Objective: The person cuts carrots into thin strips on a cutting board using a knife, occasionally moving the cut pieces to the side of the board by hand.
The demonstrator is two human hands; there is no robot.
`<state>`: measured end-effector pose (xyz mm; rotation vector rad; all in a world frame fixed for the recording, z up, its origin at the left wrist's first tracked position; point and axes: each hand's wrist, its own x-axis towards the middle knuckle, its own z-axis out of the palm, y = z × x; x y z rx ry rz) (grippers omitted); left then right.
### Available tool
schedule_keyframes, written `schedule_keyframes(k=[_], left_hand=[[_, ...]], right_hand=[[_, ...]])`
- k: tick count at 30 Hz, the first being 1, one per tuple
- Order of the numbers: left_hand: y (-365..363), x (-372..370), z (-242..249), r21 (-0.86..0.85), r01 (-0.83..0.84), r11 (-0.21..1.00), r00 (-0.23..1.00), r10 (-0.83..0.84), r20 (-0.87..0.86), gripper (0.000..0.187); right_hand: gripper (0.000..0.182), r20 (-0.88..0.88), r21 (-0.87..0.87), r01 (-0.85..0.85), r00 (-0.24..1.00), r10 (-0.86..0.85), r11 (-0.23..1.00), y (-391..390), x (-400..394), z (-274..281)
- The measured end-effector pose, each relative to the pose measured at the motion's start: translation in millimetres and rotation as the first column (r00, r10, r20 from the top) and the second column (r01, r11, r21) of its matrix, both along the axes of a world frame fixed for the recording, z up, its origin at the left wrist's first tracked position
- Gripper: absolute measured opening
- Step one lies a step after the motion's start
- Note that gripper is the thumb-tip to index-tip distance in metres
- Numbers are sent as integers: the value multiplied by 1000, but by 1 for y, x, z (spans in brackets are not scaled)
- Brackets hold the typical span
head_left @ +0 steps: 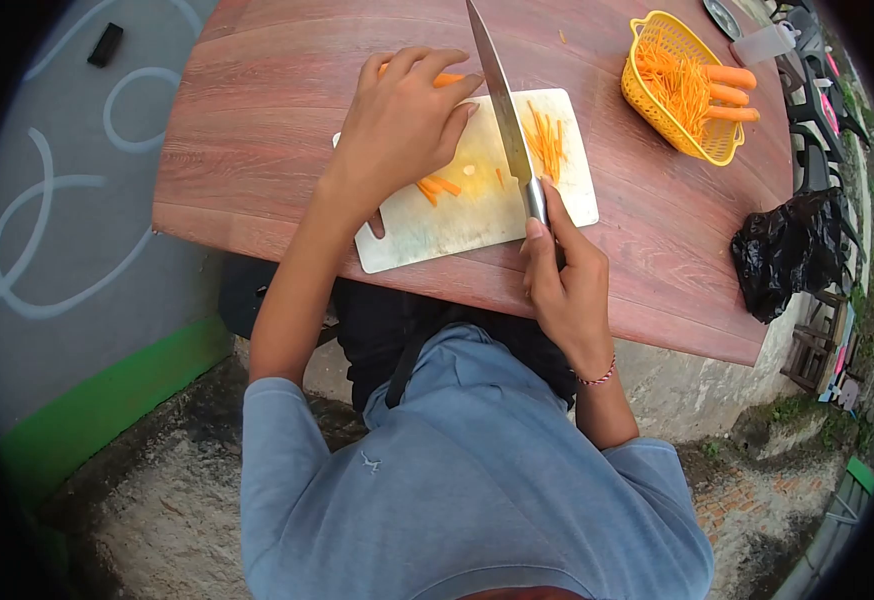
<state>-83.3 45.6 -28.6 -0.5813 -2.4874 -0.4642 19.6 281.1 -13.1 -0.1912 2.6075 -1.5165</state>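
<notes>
My left hand is curved over a piece of carrot at the far side of the white cutting board. Orange shows between its fingers, and the palm hides the rest. In my right hand is the handle of a large kitchen knife, its blade pointing away from me across the board. Cut carrot strips lie to the right of the blade. More carrot sticks are on the board beside my left wrist.
A yellow plastic basket of shredded carrot and whole carrots stands at the right on the reddish wooden table. Beyond it is a clear plastic bottle. A black plastic bag hangs by the right edge.
</notes>
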Motion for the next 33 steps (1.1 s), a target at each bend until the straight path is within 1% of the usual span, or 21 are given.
schedule_keyframes(k=[1,2,4,5,7,8,10,13,17,19,20,22,23,25,26,28,29,31,33], left_hand=[[-4,-14,-4,-67,32,997,999,-32,3,21],[-9,-26,-4,-72,26,997,1000,-27,-4,21],[-21,-39,-4,-62,53,997,958,-34,285,23],[-26,-39,-5,-66,58,996,959,-37,282,23],[-39,-34,-12,10,54,998,972,-55,226,22],[-44,-30,-17,8,64,998,971,-64,229,22],[-54,-21,-26,20,23,1000,995,-24,98,18],[-67,-11,-27,34,10,999,989,-15,146,20],[-66,-8,-29,44,27,999,991,-32,127,22],[-62,-7,-27,71,21,997,998,-25,57,23],[-61,-5,-25,72,20,997,998,-24,56,23],[-59,1,-20,126,7,992,999,-3,-32,21],[-58,10,-15,127,6,992,1000,-3,-30,21],[-53,37,-1,129,28,991,993,-43,114,21],[-49,49,3,131,29,991,993,-44,113,21],[-37,69,7,61,107,992,976,-117,186,20],[-32,74,6,62,103,993,976,-113,188,20],[-25,81,-1,67,43,997,973,-57,224,20],[-22,82,-6,68,31,997,975,-46,216,20]], right_hand=[[45,-4,-5,-7,1000,7,1000,0,2,-1],[46,-7,-14,-3,1000,3,1000,1,3,-2],[46,-14,-27,5,1000,-5,1000,4,6,-4],[47,-8,-35,11,1000,-12,999,6,7,-4],[47,1,-46,33,999,-33,998,10,8,-3],[47,23,-39,33,999,-32,999,11,7,0],[47,50,-33,38,998,-36,999,14,6,0],[47,25,-54,17,1000,-15,998,16,4,-1],[47,8,-41,2,1000,-1,999,14,4,-2],[47,7,-41,-3,1000,3,999,14,5,-1],[47,12,-44,-3,1000,4,999,14,6,-1],[47,20,-46,-4,1000,5,999,16,9,1],[47,21,-60,-2,1000,3,998,17,11,1],[46,22,-73,2,1000,-1,997,18,13,5],[46,54,-81,2,999,2,997,18,14,8],[46,88,-87,-4,996,12,996,17,17,10],[45,108,-105,-20,994,31,994,15,20,9],[45,128,-121,-39,990,55,992,12,22,9],[46,253,-91,-22,966,44,996,9,22,12]])
